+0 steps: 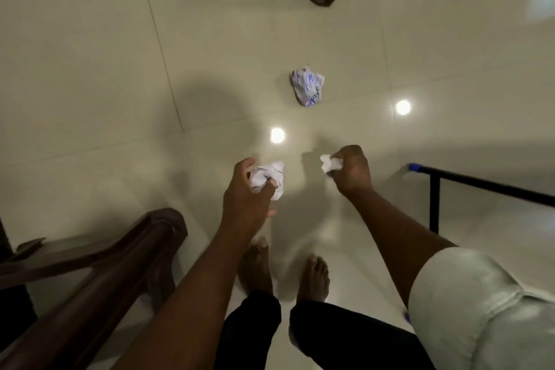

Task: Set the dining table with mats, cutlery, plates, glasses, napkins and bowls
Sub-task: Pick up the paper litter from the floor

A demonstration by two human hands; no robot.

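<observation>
Left hand grips a crumpled wrapper; right hand clutches a white wad. A third crumpled paper lies on the floor ahead.

wooden chair: cut off left | black rack: cut off right | wrapper print: unreadable

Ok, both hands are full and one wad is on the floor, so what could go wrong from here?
1. The left hand and right hand each grip a crumpled paper wad, so picking up the printed wad on the floor may mean dropping or juggling one.
2. Bare feet on the glossy tile floor could slip while bending.
3. The wooden chair frame and black metal frame stand close on either side, and could be bumped.
</observation>
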